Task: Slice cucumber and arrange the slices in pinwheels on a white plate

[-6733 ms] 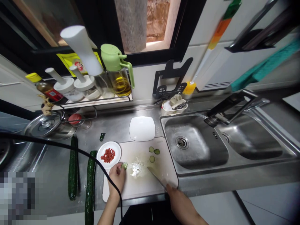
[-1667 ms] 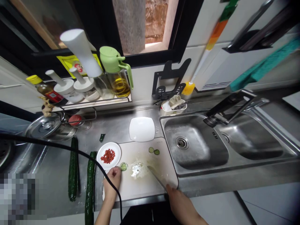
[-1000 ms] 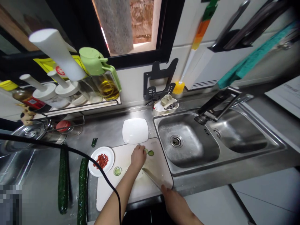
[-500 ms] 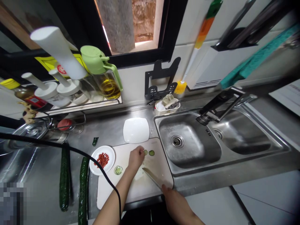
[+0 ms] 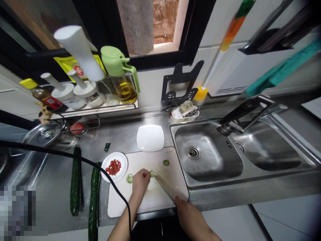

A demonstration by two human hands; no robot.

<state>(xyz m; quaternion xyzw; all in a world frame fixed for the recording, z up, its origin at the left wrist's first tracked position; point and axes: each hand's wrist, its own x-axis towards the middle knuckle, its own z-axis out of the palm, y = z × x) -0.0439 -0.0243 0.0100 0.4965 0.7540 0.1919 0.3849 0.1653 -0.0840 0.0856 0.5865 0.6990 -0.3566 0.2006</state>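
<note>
My left hand (image 5: pixel 140 181) pinches a thin cucumber slice (image 5: pixel 152 173) over the middle of the cutting board (image 5: pixel 175 177). In my right hand (image 5: pixel 188 214) is the handle of a knife (image 5: pixel 165 187), its blade lying across the board with the tip close to the pinched slice. Another dark-edged cucumber piece (image 5: pixel 166 162) rests near the board's upper right corner. Some pale green slices (image 5: pixel 129 178) lie just left of my left hand. Beside the board's upper left edge, a white plate (image 5: pixel 122 174) holds chopped red pieces (image 5: pixel 114 167).
A square white plate (image 5: pixel 150 138) stands behind the board. Two whole cucumbers (image 5: pixel 75 187) lie to the left. The double sink (image 5: pixel 204 154) is on the right. A black cable (image 5: pixel 92 163) crosses the view over my left forearm. Bottles (image 5: pixel 125 90) stand on a rack.
My left hand has moved down and left with the slice, closer to the knife tip and the pale slices. The camera view has shifted slightly left.
</note>
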